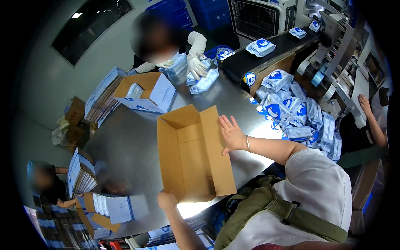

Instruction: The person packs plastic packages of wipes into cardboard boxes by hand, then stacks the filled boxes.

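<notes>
An upright cardboard box (pixel 189 146), brown inside, stands with its top open in front of me on the metal table. I see only bare cardboard inside it. My left hand (pixel 167 200) is closed on its near left corner; the fingertips are partly hidden. Against the outward-folded right flap (pixel 218 156) lies my right hand (pixel 232 135), its fingers spread and the thumb apart. A second box (pixel 160 93), white and blue outside, stands just beyond, with a pale packet (pixel 134 91) in it.
The metal table (pixel 125 141) also bears flattened boxes (pixel 104 96) and a filled box (pixel 118 208) at left. Packets are piled (pixel 287 108) right of it, beneath a conveyor belt (pixel 271 52). Across, a co-worker's gloved hands (pixel 196 68) hold packets. Other people stand left and right.
</notes>
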### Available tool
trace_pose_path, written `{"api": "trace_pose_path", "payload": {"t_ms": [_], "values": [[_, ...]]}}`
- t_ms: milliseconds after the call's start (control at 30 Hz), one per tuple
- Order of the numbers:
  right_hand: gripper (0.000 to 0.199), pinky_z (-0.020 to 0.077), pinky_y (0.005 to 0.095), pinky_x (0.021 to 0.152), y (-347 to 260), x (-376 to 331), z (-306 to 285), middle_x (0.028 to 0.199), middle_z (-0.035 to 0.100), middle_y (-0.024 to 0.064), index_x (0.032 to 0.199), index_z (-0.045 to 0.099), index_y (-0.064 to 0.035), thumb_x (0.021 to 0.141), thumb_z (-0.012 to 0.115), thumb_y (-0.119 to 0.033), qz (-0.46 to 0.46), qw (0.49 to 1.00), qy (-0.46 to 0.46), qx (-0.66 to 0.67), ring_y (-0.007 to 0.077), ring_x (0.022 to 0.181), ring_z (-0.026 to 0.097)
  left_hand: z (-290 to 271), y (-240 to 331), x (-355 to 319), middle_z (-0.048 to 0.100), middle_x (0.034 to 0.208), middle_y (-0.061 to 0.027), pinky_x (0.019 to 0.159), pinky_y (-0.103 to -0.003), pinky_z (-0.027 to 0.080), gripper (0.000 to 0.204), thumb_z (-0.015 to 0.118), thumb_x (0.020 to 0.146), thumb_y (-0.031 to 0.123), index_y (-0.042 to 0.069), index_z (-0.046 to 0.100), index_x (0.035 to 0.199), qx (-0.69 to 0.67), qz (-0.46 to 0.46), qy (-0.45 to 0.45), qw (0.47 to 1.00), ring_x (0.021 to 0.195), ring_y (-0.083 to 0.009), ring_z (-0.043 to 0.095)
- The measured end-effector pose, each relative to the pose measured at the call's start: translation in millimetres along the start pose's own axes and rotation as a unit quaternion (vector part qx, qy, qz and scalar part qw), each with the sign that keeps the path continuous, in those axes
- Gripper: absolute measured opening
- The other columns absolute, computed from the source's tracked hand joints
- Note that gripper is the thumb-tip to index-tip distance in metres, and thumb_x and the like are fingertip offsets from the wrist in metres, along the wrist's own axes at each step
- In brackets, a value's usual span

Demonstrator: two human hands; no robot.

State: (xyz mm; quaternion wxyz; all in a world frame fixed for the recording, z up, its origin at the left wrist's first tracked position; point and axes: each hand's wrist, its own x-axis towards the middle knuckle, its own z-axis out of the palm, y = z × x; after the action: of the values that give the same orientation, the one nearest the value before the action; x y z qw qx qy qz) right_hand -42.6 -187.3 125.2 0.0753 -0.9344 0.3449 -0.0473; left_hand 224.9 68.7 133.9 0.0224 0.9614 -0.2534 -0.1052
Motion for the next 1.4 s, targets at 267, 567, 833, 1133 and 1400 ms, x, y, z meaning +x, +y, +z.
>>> {"api": "trace_pose_path", "payload": {"t_ms": [267,567,833,1133,1400], "values": [[0.079,0.0148,0.0522,0.112,-6,60,47,0.117,0.050,0.0090,0.117,0.055,-0.0157,0.046,0.083,-0.036,-0.314,0.942,-0.112,-0.036,0.0275,0.121,0.039,8,-4,7,0.065,0.090,-0.0242,0.078,-0.043,0.050,0.039,0.068,0.075,0.030,-0.006,0.066,0.091,-0.022,0.019,0.009,1.000,0.089,-0.0395,0.062],[0.060,0.0145,0.0487,0.114,-62,66,100,0.119,0.048,0.0104,0.107,0.055,-0.0127,0.056,0.081,-0.030,-0.284,0.953,0.028,0.099,0.0279,0.126,0.036,25,-91,51,0.067,0.082,-0.0191,0.068,-0.040,0.050,0.026,0.069,0.074,0.018,-0.003,0.067,0.089,-0.222,-0.099,-0.030,0.970,0.075,-0.0304,0.066],[0.071,0.0284,0.0481,0.105,52,100,87,0.133,0.039,0.0146,0.124,0.048,-0.0138,0.060,0.078,-0.023,-0.348,0.903,0.082,0.238,0.0343,0.126,0.035,16,-70,39,0.067,0.083,-0.0207,0.070,-0.041,0.050,0.026,0.073,0.068,0.013,-0.002,0.066,0.088,-0.153,-0.115,0.073,0.979,0.077,-0.0350,0.065],[0.061,0.0221,0.0508,0.107,255,263,81,0.134,0.038,0.0184,0.132,0.040,-0.0230,0.076,0.062,-0.011,0.099,0.991,0.046,-0.073,0.0369,0.130,0.030,18,-55,40,0.066,0.085,-0.0213,0.075,-0.042,0.050,0.032,0.073,0.069,0.022,-0.002,0.064,0.089,-0.078,-0.139,0.112,0.981,0.082,-0.0366,0.064],[0.064,0.0368,0.0446,0.097,162,117,99,0.121,0.049,0.0215,0.119,0.054,-0.0096,0.057,0.068,-0.005,-0.061,0.986,0.146,0.059,0.0398,0.112,0.046,-3,-40,46,0.066,0.098,-0.0165,0.079,-0.043,0.051,0.031,0.064,0.075,0.029,0.007,0.067,0.097,-0.009,-0.242,0.017,0.970,0.092,-0.0334,0.064]]}}
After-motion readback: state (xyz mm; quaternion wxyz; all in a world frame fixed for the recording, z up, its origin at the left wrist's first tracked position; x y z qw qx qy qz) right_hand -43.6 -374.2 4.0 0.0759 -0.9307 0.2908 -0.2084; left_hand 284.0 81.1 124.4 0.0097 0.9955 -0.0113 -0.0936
